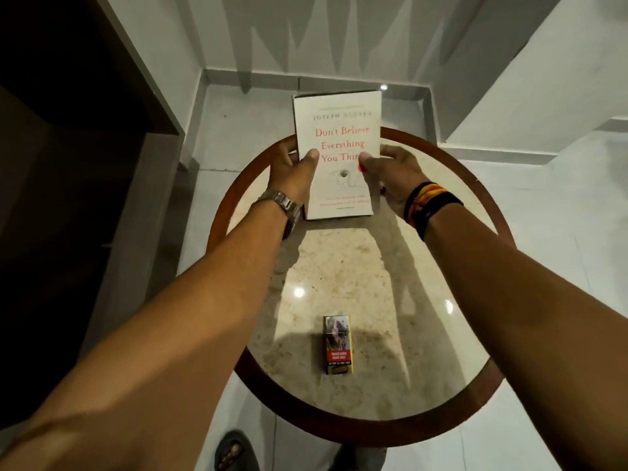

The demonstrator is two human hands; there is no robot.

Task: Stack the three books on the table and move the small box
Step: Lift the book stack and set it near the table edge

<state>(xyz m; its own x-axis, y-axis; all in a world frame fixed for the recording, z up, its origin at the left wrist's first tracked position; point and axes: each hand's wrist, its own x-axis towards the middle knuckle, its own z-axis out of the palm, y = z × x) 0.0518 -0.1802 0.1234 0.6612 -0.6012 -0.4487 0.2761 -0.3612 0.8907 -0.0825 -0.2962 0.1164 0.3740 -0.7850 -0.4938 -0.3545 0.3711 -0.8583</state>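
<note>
1. Nearest the camera, a sandalled foot [234, 452] stands on the pale tiled floor [543, 419] at the near edge of a round table [339, 266], which has a marble-look top and a brown wooden rim.
2. One small box [338, 345] lies flat on the near part of the tabletop, well apart from both hands. It is a cigarette pack with a photo on top and a red warning band; the small print is too blurred to read.
3. Two bare forearms reach across the table, passing either side of the box. The left wrist wears a metal watch [283, 207]; the right wrist wears black, yellow and red bands [430, 207].
4. The left hand [294, 175] and right hand [390, 173] grip one white book [338, 154] by its side edges, thumbs pressed on the cover, fingers curled behind.
5. The book is at the far side of the table, its top edge reaching past the rim. Red title: "Don't Believe Everything You Think". The grey author line begins "Joseph"; the rest is blurred.
6. Only this one book shows.
7. Beyond, white walls meet in a corner; dark wooden furniture [68, 164] stands to the left.
</note>
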